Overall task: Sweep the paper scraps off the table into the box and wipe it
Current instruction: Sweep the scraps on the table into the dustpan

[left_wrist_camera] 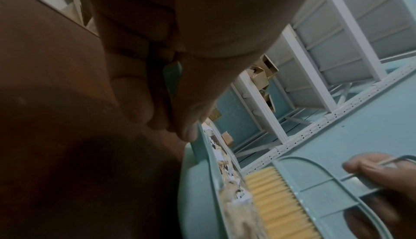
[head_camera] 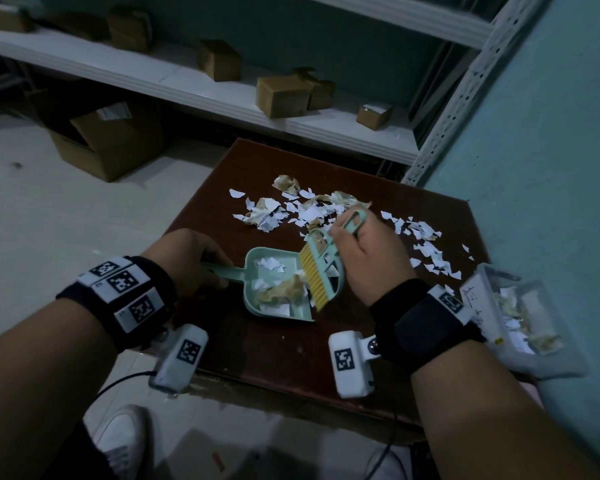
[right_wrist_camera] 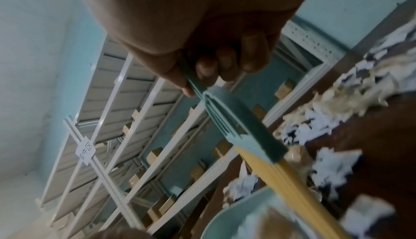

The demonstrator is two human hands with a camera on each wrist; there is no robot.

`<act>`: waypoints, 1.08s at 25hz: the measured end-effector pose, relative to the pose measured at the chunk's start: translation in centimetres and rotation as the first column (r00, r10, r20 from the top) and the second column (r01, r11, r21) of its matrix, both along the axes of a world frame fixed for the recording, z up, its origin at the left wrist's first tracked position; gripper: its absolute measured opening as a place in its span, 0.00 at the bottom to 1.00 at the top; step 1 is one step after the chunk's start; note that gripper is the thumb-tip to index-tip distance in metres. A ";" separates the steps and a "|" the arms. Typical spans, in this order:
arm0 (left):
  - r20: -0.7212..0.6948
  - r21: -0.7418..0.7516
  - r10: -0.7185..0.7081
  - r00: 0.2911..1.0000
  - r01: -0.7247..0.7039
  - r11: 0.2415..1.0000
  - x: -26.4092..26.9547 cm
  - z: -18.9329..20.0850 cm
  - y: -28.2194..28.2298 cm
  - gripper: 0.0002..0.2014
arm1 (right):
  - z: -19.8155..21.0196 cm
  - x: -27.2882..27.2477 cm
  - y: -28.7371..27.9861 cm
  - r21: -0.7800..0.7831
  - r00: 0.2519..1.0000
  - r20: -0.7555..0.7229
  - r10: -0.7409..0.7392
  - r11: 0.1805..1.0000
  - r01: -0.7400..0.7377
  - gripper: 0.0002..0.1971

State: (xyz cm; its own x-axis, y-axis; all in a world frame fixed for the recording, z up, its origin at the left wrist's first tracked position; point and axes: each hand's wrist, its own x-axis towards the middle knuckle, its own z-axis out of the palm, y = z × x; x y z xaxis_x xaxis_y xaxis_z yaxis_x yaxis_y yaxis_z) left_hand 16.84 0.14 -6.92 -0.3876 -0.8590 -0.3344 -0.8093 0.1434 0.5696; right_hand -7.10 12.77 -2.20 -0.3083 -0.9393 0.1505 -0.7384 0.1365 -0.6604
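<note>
My left hand (head_camera: 187, 261) sits nearest, its fingers (left_wrist_camera: 135, 100) curled round the dustpan (head_camera: 278, 285) handle, thumb pressed along the top edge, so the pan lies flat on the desk (head_camera: 291, 344). My right hand (head_camera: 371, 251) grips the brush (head_camera: 321, 271) by its looped handle, fingers (right_wrist_camera: 225, 65) wrapped through and over it, with the yellow bristles standing in the pan's mouth against a wad of scraps.

The scraps (head_camera: 312, 209) are mostly still on the desk, spread beyond the brush and off to the right; some already lie in the pan, and more in the clear box (head_camera: 520, 320) at the desk's right edge, just beside my right wrist.

I judge the scraps to be almost weightless and loose: the flat white bits should skid on the smooth dark top and flutter at any quick stroke, while the crumpled brownish wads are soft and roll. So I would not pick them up by hand; short, low strokes suit them. Pan and brush look like light, stiff plastic, best held as now, at the handles. The pan's front lip needs to stay tight to the desk, or thin bits will slip under it.
</note>
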 end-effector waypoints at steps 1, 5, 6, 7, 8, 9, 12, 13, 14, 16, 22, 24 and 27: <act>-0.004 -0.004 0.008 1.000 -0.008 1.000 0.1 0.0 0.0 0.12 | 0.2 -0.7 0.0 -0.045 0.999 -0.030 -0.037 0.998 0.036 0.08; -0.055 -0.016 0.045 0.997 -0.046 0.999 0.5 0.6 -0.1 0.12 | -0.5 -3.5 0.0 -0.112 0.962 -0.223 -0.159 0.984 0.137 0.08; -0.068 -0.031 0.058 0.996 -0.060 0.998 0.6 0.8 -0.2 0.12 | -0.6 -4.0 0.0 -0.104 0.947 -0.266 -0.183 0.982 0.160 0.08; -0.072 -0.046 0.072 0.995 -0.075 0.996 0.8 1.0 -0.3 0.11 | -0.7 -4.3 -0.1 -0.093 0.930 -0.308 -0.199 0.980 0.178 0.09; -0.072 -0.057 0.091 0.993 -0.095 0.994 0.9 1.1 -0.5 0.11 | -0.8 -4.5 -0.3 -0.077 0.912 -0.354 -0.207 0.978 0.193 0.10; -0.071 -0.061 0.112 0.991 -0.116 0.991 0.9 1.2 -0.6 0.11 | -0.8 -4.6 -0.6 -0.054 0.892 -0.402 -0.206 0.978 0.202 0.10; -0.058 -0.043 0.125 0.990 -0.128 0.991 0.7 0.8 -0.8 0.11 | -1.2 -4.1 -1.6 0.069 0.853 -0.501 -0.148 0.976 0.209 0.11; -0.051 -0.036 0.113 0.992 -0.115 0.993 0.5 0.6 -0.8 0.11 | -1.5 -3.7 -1.9 0.111 0.856 -0.504 -0.118 0.974 0.199 0.12; -0.041 -0.036 0.095 0.995 -0.096 0.995 0.3 0.4 -0.8 0.11 | -1.9 -3.3 -2.2 0.144 0.866 -0.492 -0.091 0.972 0.184 0.12; -0.018 -0.041 0.054 0.998 -0.055 0.998 0.0 0.0 -0.8 0.12 | -2.4 -2.4 -2.7 0.175 0.894 -0.444 -0.057 0.973 0.149 0.12; 0.011 -0.021 0.019 1.000 -0.019 1.000 -0.8 -0.6 -0.8 0.11 | -2.2 -0.4 -3.3 0.077 0.973 -0.212 -0.088 0.991 0.106 0.15; 0.003 -0.027 0.021 1.000 -0.020 0.999 -0.9 -0.7 -0.7 0.12 | -2.1 -0.3 -3.0 0.034 0.988 -0.119 -0.104 0.994 0.108 0.15; 0.015 -0.021 0.014 1.000 -0.014 1.000 -0.8 -0.7 -0.7 0.12 | -1.6 -0.7 -2.5 -0.027 0.989 0.009 -0.144 0.989 0.144 0.12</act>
